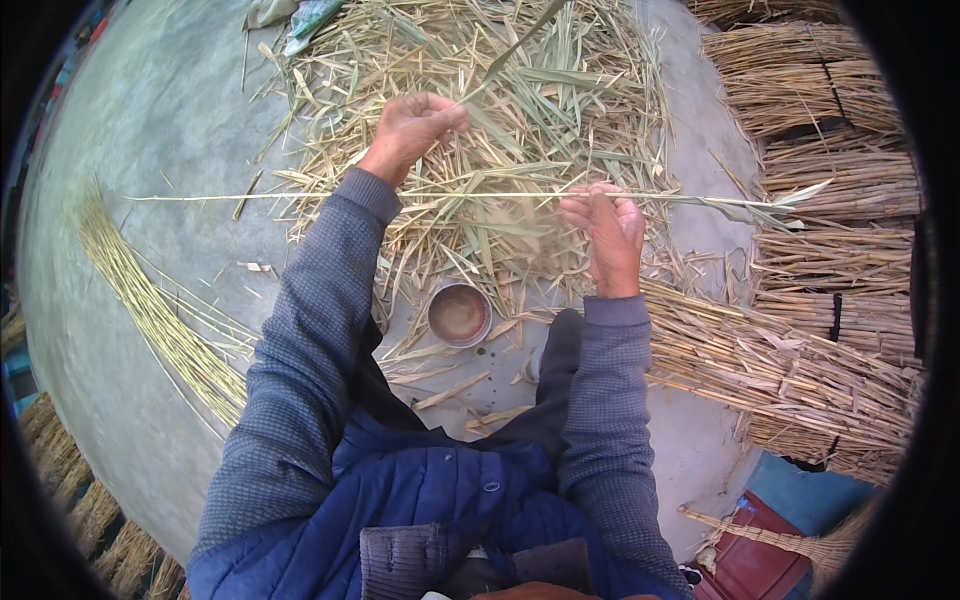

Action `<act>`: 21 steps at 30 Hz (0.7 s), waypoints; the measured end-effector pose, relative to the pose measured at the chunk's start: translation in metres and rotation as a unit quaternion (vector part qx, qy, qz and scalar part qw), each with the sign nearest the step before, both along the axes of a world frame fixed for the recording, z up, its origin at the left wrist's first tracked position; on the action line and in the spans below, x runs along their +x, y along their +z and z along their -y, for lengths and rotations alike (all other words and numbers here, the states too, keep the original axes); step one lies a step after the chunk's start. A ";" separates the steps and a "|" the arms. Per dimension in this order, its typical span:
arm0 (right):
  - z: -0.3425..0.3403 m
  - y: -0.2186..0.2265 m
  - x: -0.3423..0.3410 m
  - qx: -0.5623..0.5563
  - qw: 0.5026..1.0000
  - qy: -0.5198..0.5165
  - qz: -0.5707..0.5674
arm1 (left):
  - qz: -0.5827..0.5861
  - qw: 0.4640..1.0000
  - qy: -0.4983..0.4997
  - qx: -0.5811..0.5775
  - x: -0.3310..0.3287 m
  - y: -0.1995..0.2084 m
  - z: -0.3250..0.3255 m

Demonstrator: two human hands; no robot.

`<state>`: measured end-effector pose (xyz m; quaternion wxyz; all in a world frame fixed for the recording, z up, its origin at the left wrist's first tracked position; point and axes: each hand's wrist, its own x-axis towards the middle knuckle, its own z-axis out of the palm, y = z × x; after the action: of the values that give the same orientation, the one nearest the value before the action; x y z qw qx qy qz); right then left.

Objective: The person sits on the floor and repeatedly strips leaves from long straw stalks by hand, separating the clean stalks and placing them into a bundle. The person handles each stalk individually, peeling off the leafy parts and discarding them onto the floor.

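Observation:
My right hand (612, 240) is closed on a long thin reed stalk (250, 197), which lies level across the view. Leaves (775, 208) remain on the stalk's right end. Farther off and to the left, my left hand (412, 130) pinches the end of a long dry leaf (520, 48) that trails up and away to the right. The leaf is apart from the stalk. Below both hands spreads a heap of loose leaves and husks (540, 110), green and straw-coloured.
A round metal bowl (460, 315) with brownish contents stands between my feet. On the left lies a sheaf of thin stripped stalks (165, 310). A loose bundle of reeds (780, 350) lies to the right, beside tied stacked bundles (820, 85). A dark red object (760, 550) sits lower right.

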<state>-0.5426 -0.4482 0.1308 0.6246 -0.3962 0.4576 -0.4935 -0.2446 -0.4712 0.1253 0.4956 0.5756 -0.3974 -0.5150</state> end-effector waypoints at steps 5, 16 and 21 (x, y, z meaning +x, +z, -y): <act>0.001 -0.004 -0.003 0.007 0.999 -0.030 0.012 | 0.715 0.690 -0.007 -0.112 0.014 -0.008 -0.013; 0.001 -0.006 0.014 0.011 0.995 -0.047 0.082 | 0.392 0.881 -0.175 -0.200 -0.066 0.014 -0.021; 0.007 0.001 -0.004 -0.043 0.993 -0.019 0.104 | 0.393 0.888 -0.185 -0.151 -0.029 0.015 -0.019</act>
<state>-0.5468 -0.4550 0.1317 0.6417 -0.3600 0.3759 -0.5632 -0.2739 -0.4521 0.1405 0.2754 0.5648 -0.7323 -0.2624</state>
